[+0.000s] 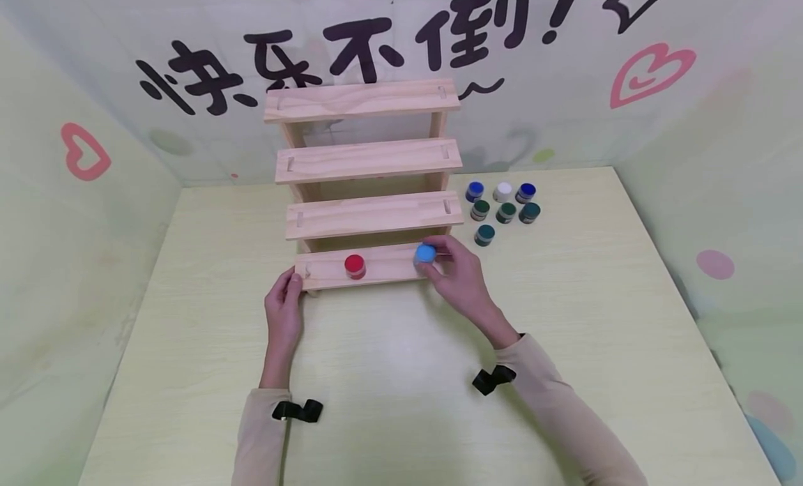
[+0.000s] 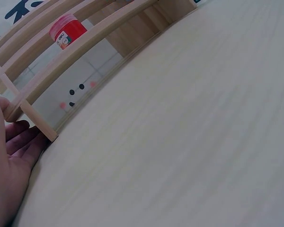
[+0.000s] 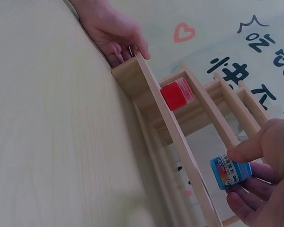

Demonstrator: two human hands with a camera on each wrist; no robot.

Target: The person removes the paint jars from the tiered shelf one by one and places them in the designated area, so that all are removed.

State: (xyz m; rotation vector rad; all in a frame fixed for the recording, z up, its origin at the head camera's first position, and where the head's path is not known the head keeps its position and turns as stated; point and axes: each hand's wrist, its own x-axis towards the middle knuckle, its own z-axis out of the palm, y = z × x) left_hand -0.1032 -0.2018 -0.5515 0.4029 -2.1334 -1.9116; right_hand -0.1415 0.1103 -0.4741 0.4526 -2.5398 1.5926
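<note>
A wooden stepped rack (image 1: 369, 214) with several shelves stands on the table against the backdrop. My left hand (image 1: 284, 307) grips the left end of its lowest shelf, thumb on top and fingers below. A small red paint jar (image 1: 355, 266) stands upright on that shelf, left of its middle. My right hand (image 1: 461, 273) pinches a light blue paint jar (image 3: 230, 171) between thumb and fingers at the shelf's right end. Whether this jar touches the board, I cannot tell.
Right of the rack, several more paint jars stand grouped on the table, among them a white-lidded jar (image 1: 502, 191), a blue-lidded jar (image 1: 475, 191) and a green-lidded jar (image 1: 484, 235). A printed cloth backdrop (image 1: 552, 116) rises behind and at both sides.
</note>
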